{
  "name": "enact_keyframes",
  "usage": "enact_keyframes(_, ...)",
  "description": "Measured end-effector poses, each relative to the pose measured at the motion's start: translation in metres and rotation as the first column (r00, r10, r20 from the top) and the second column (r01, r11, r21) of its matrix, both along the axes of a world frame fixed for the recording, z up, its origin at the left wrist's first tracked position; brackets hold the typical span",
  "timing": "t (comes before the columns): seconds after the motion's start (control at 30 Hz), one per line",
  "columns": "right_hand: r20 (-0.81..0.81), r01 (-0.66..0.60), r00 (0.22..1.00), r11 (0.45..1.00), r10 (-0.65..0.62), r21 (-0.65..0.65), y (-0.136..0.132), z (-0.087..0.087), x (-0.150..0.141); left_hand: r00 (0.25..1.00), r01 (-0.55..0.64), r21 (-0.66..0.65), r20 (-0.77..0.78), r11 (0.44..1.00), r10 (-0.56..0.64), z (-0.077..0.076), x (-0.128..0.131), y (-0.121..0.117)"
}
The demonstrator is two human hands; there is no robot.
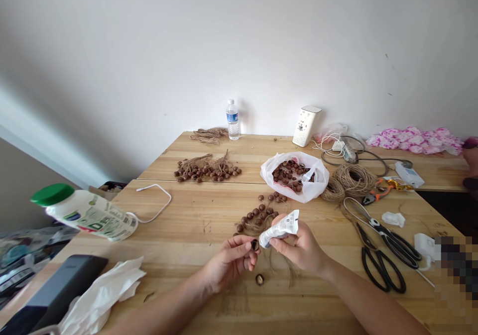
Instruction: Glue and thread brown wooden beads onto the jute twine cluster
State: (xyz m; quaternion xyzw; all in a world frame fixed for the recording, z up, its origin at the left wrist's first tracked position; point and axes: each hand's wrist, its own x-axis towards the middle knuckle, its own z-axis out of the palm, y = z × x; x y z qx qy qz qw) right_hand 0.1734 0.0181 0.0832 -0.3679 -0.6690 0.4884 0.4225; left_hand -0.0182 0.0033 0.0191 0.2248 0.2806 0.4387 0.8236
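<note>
My left hand [227,261] pinches a small brown nut shell [255,245] between its fingertips. My right hand [300,248] grips a white squeeze tube [281,228] whose tip touches that shell. Another shell half [259,279] lies on the wooden table [194,220] just below my hands. Behind them lies a string of brown shells on twine [259,214].
A white plastic bag of shells [295,174] and a pile of strung shells [207,169] sit further back. Twine coils [351,178], black scissors [383,253] and pliers [377,192] lie to the right. A green-capped bottle [87,213], a black box [61,287] and white plastic [100,295] lie left.
</note>
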Motion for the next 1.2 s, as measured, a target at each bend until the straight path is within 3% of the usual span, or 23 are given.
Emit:
enact_keyframes(0.4,0.089,0.041,0.995,0.987,-0.055,0.153,-0.002,0.004,-0.001,0.999,-0.002,-0.002,-0.045,1.0,0.002,0.0,0.002,-0.002)
enact_keyframes(0.87,0.127,0.057,0.988,0.976,-0.085,0.211,-0.001,0.004,-0.003,0.997,-0.021,-0.028,-0.07,0.999,0.019,-0.001,0.003,-0.002)
enact_keyframes(1.03,0.155,0.063,0.983,0.973,-0.1,0.223,-0.001,-0.005,-0.003,0.997,-0.016,-0.033,-0.075,0.999,0.013,-0.001,0.002,-0.002)
enact_keyframes(1.2,0.198,0.16,0.953,0.935,-0.23,0.317,0.003,-0.02,-0.002,0.999,-0.008,-0.031,-0.034,0.999,0.007,0.0,0.001,-0.001)
